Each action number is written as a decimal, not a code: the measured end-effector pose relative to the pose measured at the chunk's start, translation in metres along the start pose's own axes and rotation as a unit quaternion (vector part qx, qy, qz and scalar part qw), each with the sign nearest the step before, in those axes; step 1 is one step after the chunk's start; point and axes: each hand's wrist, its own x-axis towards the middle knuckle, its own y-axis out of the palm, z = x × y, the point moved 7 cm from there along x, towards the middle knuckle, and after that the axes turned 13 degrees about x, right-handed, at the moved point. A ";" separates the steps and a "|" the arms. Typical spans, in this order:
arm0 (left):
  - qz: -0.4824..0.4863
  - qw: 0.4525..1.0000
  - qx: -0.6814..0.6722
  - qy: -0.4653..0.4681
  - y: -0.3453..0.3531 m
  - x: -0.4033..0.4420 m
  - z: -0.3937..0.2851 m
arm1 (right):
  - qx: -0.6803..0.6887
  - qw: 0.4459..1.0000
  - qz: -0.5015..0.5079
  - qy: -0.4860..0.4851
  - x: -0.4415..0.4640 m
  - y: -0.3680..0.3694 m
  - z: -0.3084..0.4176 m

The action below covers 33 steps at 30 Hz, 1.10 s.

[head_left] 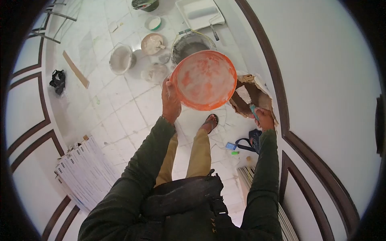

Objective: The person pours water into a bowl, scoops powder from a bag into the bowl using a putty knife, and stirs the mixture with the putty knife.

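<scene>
While left hand (pixel 172 100) grips edge of round orange bowl (pixel 206 82), pale residue inside, right hand (pixel 264 119) clasps turquoise-handled scraper (pixel 244 95) over torn brown-paper sack (pixel 240 107); bowl held beside sack, seemingly so blade reaches both. Grey bucket (pixel 189 41) beyond, on tiled floor (pixel 124 96).

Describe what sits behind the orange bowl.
Visible past the orange bowl: part of a grey-smeared bucket and a torn paper sack. The bucket's near side is covered; anything else behind the bowl cannot be seen.

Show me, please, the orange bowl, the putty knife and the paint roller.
Orange bowl (pixel 206 80), head view: smeared inside.
Putty knife (pixel 245 96), head view: whitish blade.
Paint roller (pixel 202 13), head view: grey cylinder.
</scene>
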 end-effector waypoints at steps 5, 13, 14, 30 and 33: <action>-0.007 1.000 -0.007 0.002 0.010 0.000 0.009 | 0.006 0.999 0.003 -0.054 -0.015 -0.013 0.002; -0.004 0.999 0.040 0.016 0.019 -0.005 0.020 | 0.020 0.997 -0.003 -0.068 -0.045 -0.013 0.020; -0.007 0.999 0.037 0.013 0.020 -0.006 0.022 | 0.017 0.998 -0.006 -0.067 -0.049 -0.013 0.022; -0.011 1.000 0.010 -0.010 0.037 -0.008 0.043 | 0.036 0.995 0.006 -0.096 -0.072 0.007 0.054; -0.016 1.000 0.006 -0.013 0.041 -0.009 0.046 | 0.035 0.995 0.002 -0.093 -0.073 0.014 0.056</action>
